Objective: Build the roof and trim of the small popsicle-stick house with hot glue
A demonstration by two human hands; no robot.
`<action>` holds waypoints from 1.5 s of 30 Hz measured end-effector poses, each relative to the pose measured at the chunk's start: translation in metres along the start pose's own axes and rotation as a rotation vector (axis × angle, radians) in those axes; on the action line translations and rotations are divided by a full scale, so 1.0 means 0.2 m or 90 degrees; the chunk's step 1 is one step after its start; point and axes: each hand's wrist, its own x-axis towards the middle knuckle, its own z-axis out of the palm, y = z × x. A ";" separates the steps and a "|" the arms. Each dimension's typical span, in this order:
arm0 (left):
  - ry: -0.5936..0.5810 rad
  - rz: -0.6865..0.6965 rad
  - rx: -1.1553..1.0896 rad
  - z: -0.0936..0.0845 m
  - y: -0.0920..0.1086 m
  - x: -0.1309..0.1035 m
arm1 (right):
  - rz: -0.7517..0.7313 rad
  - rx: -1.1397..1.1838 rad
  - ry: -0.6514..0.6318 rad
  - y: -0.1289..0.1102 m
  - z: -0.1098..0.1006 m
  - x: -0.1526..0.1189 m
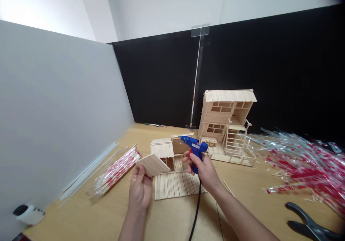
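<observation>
My left hand grips a small flat panel of wooden sticks by its lower left edge, tilted above the table. My right hand is wrapped round the handle of a blue glue gun, whose nozzle points left. Behind and below both hands stands a low stick structure with a small slatted roof and a slatted floor at its front. The panel overlaps the structure's left part in view; whether they touch, I cannot tell.
A two-storey stick house stands at the back right. Plastic wrappers and pliers lie right. Packed sticks, white glue sticks and a white bottle are left. A black cable hangs from the glue gun.
</observation>
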 end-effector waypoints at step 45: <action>-0.029 -0.013 0.038 0.01 -0.02 -0.02 | -0.005 -0.092 0.064 0.06 0.07 0.01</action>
